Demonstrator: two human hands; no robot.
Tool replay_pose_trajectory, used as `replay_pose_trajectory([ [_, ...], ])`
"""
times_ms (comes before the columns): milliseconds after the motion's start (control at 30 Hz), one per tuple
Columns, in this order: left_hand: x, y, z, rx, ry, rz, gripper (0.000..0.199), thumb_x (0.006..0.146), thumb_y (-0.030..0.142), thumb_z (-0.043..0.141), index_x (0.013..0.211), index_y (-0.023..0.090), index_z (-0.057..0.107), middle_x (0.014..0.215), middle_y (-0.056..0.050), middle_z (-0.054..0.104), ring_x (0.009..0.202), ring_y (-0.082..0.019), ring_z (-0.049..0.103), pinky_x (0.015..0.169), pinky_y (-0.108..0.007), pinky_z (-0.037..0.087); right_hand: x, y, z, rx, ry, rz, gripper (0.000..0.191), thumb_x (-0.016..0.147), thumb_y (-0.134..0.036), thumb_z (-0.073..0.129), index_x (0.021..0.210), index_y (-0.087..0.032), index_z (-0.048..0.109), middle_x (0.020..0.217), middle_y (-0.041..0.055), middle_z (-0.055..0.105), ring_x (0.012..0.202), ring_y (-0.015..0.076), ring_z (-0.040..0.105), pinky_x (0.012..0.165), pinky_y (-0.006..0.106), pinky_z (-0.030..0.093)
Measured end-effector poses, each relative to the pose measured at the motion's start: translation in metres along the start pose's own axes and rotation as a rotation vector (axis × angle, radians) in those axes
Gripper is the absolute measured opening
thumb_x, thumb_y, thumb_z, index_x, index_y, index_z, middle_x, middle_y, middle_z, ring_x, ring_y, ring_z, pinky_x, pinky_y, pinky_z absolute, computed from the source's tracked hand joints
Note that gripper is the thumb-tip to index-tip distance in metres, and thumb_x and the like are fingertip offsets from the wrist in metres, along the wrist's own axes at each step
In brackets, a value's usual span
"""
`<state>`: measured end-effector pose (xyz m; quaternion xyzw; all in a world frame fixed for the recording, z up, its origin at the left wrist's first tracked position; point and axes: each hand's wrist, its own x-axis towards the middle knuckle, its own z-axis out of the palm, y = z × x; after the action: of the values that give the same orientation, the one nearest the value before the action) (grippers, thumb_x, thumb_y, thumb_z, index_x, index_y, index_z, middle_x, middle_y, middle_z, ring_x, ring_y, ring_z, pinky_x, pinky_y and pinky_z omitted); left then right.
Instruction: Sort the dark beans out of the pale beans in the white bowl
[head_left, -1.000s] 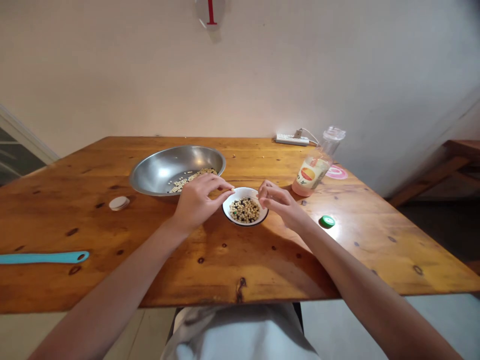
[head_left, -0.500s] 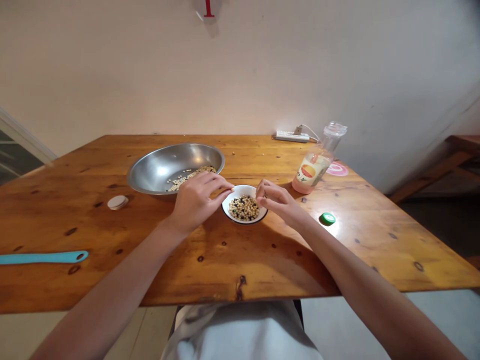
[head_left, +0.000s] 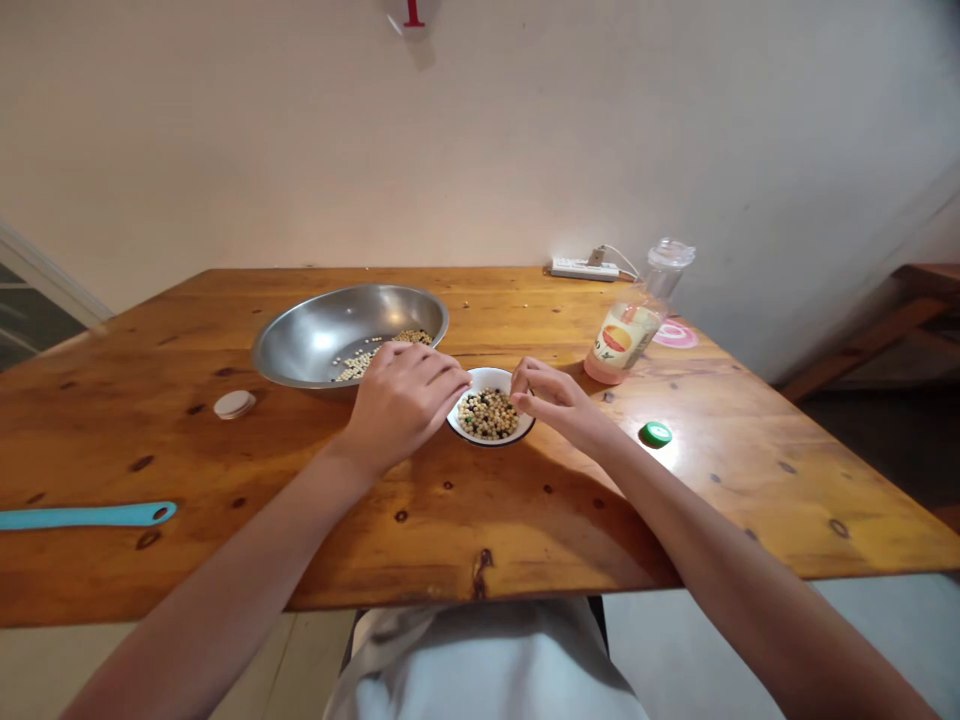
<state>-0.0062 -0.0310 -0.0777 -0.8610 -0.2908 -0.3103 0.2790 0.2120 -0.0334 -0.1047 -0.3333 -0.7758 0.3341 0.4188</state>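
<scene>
My left hand [head_left: 401,400] curls over the left rim of a small white bowl [head_left: 487,376] with a dark edge, its fingertips hiding that rim. The bowl holds pale, black and green beans. My right hand [head_left: 555,400] reaches the right rim, its fingertips pinched together just over the beans. Whether either hand holds a bean is too small to tell. Behind my left hand stands a steel mixing bowl [head_left: 345,320] with pale beans [head_left: 382,352] at its near side.
All this stands on a knotty wooden table [head_left: 450,530]. Around it are a clear bottle with orange label [head_left: 626,340], green cap [head_left: 656,433], pink round sticker [head_left: 675,335], pale round lid [head_left: 234,404], turquoise spatula [head_left: 82,516] and power strip [head_left: 585,268].
My left hand has moved right and now covers the small bowl's left rim, with its fingers curled further. My right fingertips have moved slightly down toward the beans.
</scene>
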Motion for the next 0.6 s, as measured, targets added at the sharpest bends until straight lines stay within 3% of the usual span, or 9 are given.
replay_pose_trajectory([
  [267, 0.000, 0.005, -0.002, -0.119, -0.013, 0.006, 0.012, 0.086, 0.024, 0.057, 0.083, 0.022, 0.068, 0.082, 0.001, 0.073, 0.080, -0.016, 0.060, 0.075, -0.033, 0.037, 0.001, -0.001, 0.001, -0.093, -0.013, -0.016, 0.023, 0.087, -0.031, 0.052, 0.070, -0.017, 0.056, 0.077, 0.0013, 0.049, 0.076, 0.0144, 0.048, 0.073, 0.028, 0.038],
  [467, -0.002, 0.011, 0.003, -0.124, -0.048, 0.051, 0.015, 0.087, 0.024, 0.054, 0.081, 0.021, 0.067, 0.081, -0.001, 0.071, 0.080, -0.017, 0.059, 0.074, -0.034, 0.037, 0.001, 0.000, 0.009, -0.208, -0.021, -0.080, 0.016, 0.087, -0.032, 0.055, 0.084, -0.018, 0.062, 0.086, 0.0038, 0.056, 0.085, 0.0160, 0.052, 0.081, 0.030, 0.040],
  [600, -0.002, 0.013, 0.004, -0.130, -0.085, 0.057, 0.017, 0.088, 0.023, 0.052, 0.080, 0.020, 0.067, 0.081, -0.002, 0.071, 0.079, -0.018, 0.060, 0.075, -0.035, 0.038, 0.001, 0.001, 0.010, -0.205, -0.009, -0.085, 0.018, 0.086, -0.034, 0.056, 0.081, -0.019, 0.063, 0.084, 0.0038, 0.057, 0.083, 0.0161, 0.054, 0.080, 0.030, 0.042],
])
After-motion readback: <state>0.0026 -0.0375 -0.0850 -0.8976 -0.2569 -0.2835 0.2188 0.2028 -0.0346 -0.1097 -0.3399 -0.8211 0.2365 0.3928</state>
